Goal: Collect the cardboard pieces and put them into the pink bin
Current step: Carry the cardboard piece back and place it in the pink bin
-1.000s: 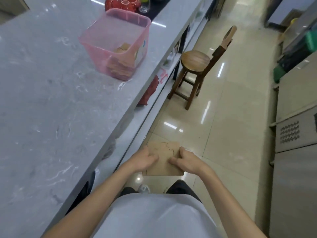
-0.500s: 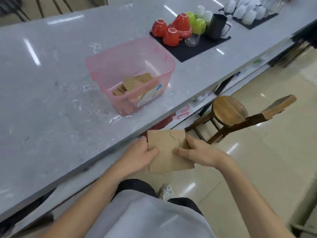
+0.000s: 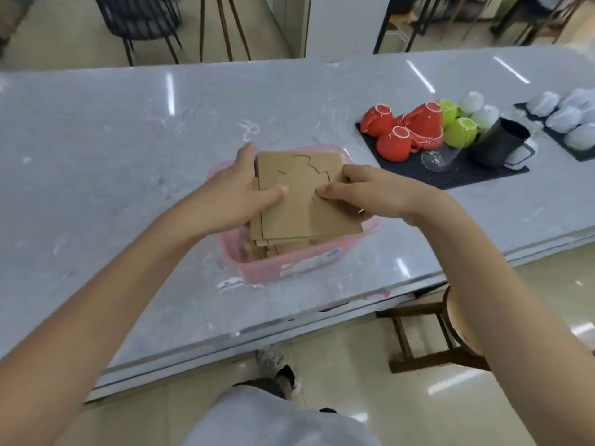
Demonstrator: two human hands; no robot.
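A flat stack of brown cardboard pieces [image 3: 301, 204] with cut outlines on top hovers right over the pink bin [image 3: 289, 265]. My left hand [image 3: 236, 194] grips the stack's left edge, thumb on top. My right hand [image 3: 363, 189] holds the right edge the same way. The bin stands on the grey marble counter [image 3: 112, 188], and more cardboard pieces [image 3: 260, 251] lie inside it under the held stack. Most of the bin's opening is hidden by the stack and my hands.
To the right, a black mat [image 3: 450, 169] carries upturned red cups [image 3: 399, 133], green cups [image 3: 458, 127], a glass and a black jug [image 3: 497, 141]. White cups [image 3: 570, 117] sit farther right. A wooden stool [image 3: 441, 333] stands below the counter edge.
Both hands have lifted the cardboard stack from below the counter edge up and forward, to over the pink bin. The view has turned to face the counter.
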